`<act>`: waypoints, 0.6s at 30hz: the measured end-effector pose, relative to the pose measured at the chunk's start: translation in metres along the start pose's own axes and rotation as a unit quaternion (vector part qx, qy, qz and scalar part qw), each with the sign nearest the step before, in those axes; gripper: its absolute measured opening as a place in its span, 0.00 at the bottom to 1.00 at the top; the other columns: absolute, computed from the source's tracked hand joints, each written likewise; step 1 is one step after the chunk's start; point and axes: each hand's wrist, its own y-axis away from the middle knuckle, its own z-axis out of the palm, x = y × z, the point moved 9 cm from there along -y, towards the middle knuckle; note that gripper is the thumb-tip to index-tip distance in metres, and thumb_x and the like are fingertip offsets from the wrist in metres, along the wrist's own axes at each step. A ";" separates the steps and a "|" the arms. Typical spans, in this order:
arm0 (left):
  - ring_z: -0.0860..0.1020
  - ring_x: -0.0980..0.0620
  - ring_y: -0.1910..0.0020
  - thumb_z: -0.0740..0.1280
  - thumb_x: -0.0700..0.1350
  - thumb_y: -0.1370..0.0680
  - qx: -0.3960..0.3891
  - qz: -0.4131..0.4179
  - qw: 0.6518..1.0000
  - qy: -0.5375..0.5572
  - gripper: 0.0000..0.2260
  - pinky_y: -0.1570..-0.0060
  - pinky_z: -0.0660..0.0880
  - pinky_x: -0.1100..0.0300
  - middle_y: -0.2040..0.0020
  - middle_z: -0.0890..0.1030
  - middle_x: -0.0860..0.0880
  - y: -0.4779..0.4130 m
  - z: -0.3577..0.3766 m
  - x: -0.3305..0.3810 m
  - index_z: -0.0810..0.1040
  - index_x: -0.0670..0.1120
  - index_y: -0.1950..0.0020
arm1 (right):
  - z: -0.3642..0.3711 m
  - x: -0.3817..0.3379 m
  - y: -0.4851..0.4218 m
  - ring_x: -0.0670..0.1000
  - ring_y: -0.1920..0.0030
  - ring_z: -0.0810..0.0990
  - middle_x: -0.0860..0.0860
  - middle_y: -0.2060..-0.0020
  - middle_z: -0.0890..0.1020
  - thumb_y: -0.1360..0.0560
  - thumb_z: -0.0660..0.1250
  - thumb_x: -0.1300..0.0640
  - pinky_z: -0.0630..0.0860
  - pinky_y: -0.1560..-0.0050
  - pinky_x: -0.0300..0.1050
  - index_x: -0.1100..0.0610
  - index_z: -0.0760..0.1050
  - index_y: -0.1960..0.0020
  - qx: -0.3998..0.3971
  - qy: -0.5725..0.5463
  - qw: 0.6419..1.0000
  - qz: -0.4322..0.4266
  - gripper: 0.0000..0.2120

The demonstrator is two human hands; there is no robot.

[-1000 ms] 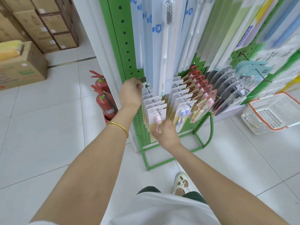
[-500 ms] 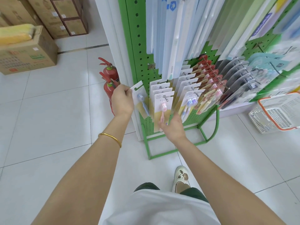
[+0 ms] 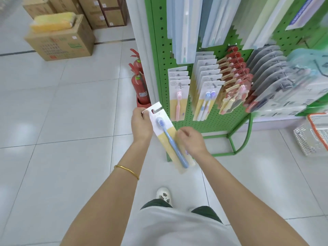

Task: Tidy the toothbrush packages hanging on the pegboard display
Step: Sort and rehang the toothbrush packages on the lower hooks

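Observation:
My left hand (image 3: 142, 124) grips the top of a white and yellow card package with a blue toothbrush (image 3: 169, 140), held off the display and tilted down to the right. My right hand (image 3: 192, 141) pinches the package's right edge near its middle. On the green pegboard (image 3: 160, 55), a peg carries a stack of packages fronted by a pink toothbrush (image 3: 178, 96). To its right hang two-brush blue packages (image 3: 205, 98), then red and yellow packages (image 3: 232, 89) and grey blister packs (image 3: 271, 82). Long pale packages (image 3: 184, 27) hang above.
Two red fire extinguishers (image 3: 140, 82) stand on the floor left of the rack. Cardboard boxes (image 3: 62, 41) sit at the far left. A white and orange basket (image 3: 314, 134) lies on the floor at the right. The rack's green foot frame (image 3: 236, 148) juts out over the white tiles.
My left hand has pulled the blue toothbrush package off the leftmost peg and lowered it. My right hand left the hanging pink package and took hold of the blue one.

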 end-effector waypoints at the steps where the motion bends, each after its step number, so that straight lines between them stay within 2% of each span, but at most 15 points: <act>1: 0.71 0.49 0.57 0.55 0.38 0.21 -0.003 -0.008 1.000 0.015 0.05 0.53 0.72 0.52 0.60 0.71 0.54 0.012 0.006 0.000 0.70 0.43 0.52 | -0.006 0.001 0.009 0.50 0.63 0.73 0.48 0.65 0.75 0.21 0.59 0.53 0.66 0.63 0.42 0.56 0.75 0.59 -0.010 -0.009 1.000 -0.010 0.11; 3: 0.72 0.49 0.56 0.55 0.38 0.21 -0.007 -0.011 0.999 0.045 0.05 0.52 0.72 0.53 0.59 0.72 0.55 0.036 0.019 0.006 0.71 0.43 0.50 | -0.023 0.002 0.027 0.47 0.68 0.66 0.48 0.71 0.69 0.21 0.60 0.55 0.62 0.67 0.42 0.57 0.68 0.66 -0.022 -0.036 0.998 -0.044 0.15; 5: 0.73 0.51 0.55 0.55 0.39 0.20 -0.007 0.006 0.998 0.064 0.06 0.52 0.71 0.55 0.58 0.73 0.56 0.059 0.029 0.015 0.71 0.44 0.48 | -0.037 0.006 0.043 0.47 0.67 0.65 0.50 0.70 0.68 0.22 0.62 0.57 0.62 0.66 0.42 0.63 0.70 0.64 -0.035 -0.081 0.994 -0.070 0.14; 6: 0.73 0.54 0.54 0.55 0.39 0.19 -0.006 0.019 0.997 0.073 0.07 0.52 0.70 0.60 0.57 0.73 0.57 0.072 0.033 0.021 0.71 0.44 0.47 | -0.042 0.009 0.050 0.46 0.67 0.65 0.51 0.69 0.68 0.22 0.63 0.58 0.62 0.65 0.42 0.65 0.71 0.63 -0.038 -0.106 0.991 -0.076 0.14; 8: 0.73 0.60 0.48 0.54 0.43 0.17 -0.023 0.039 0.994 0.095 0.11 0.48 0.68 0.68 0.49 0.74 0.58 0.096 0.044 0.029 0.69 0.44 0.37 | -0.052 0.013 0.062 0.45 0.68 0.64 0.48 0.71 0.67 0.22 0.63 0.58 0.61 0.67 0.40 0.62 0.70 0.66 -0.038 -0.144 0.986 -0.078 0.14; 9: 0.72 0.60 0.41 0.53 0.45 0.17 -0.039 0.040 0.993 0.103 0.15 0.41 0.67 0.68 0.41 0.73 0.56 0.106 0.051 0.031 0.64 0.45 0.30 | -0.055 0.014 0.068 0.44 0.69 0.63 0.47 0.72 0.66 0.22 0.63 0.59 0.61 0.68 0.39 0.58 0.69 0.67 -0.036 -0.160 0.983 -0.079 0.15; 11: 0.62 0.55 0.28 0.52 0.49 0.16 -0.053 0.035 0.993 0.101 0.23 0.29 0.59 0.60 0.26 0.62 0.51 0.120 0.062 0.029 0.52 0.46 0.23 | -0.061 0.016 0.078 0.44 0.70 0.62 0.48 0.71 0.65 0.22 0.63 0.59 0.60 0.69 0.39 0.58 0.68 0.67 -0.029 -0.185 0.979 -0.081 0.15; 13: 0.54 0.54 0.24 0.52 0.50 0.17 -0.048 0.046 0.994 0.087 0.26 0.26 0.54 0.54 0.22 0.54 0.49 0.128 0.068 0.031 0.46 0.45 0.22 | -0.069 0.018 0.085 0.45 0.68 0.64 0.51 0.69 0.68 0.22 0.63 0.59 0.63 0.67 0.39 0.63 0.72 0.63 -0.012 -0.207 0.975 -0.082 0.13; 15: 0.52 0.55 0.23 0.52 0.51 0.17 -0.045 0.084 0.993 0.068 0.27 0.25 0.53 0.53 0.22 0.52 0.49 0.138 0.072 0.038 0.45 0.44 0.22 | -0.076 0.019 0.090 0.46 0.67 0.64 0.53 0.68 0.67 0.22 0.63 0.60 0.63 0.66 0.39 0.68 0.71 0.61 0.002 -0.234 0.969 -0.085 0.13; 17: 0.51 0.55 0.23 0.54 0.51 0.17 -0.054 0.131 0.989 0.039 0.28 0.25 0.53 0.54 0.22 0.51 0.49 0.150 0.074 0.048 0.45 0.44 0.22 | -0.079 0.021 0.089 0.46 0.66 0.64 0.54 0.67 0.67 0.22 0.63 0.60 0.63 0.66 0.39 0.67 0.72 0.60 0.010 -0.265 0.962 -0.071 0.12; 18: 0.52 0.55 0.24 0.54 0.51 0.18 -0.064 0.149 0.987 0.019 0.29 0.26 0.54 0.56 0.22 0.51 0.50 0.156 0.076 0.050 0.45 0.45 0.22 | -0.078 0.024 0.088 0.48 0.64 0.67 0.54 0.65 0.69 0.22 0.64 0.59 0.66 0.62 0.40 0.66 0.74 0.59 0.007 -0.288 0.956 -0.052 0.11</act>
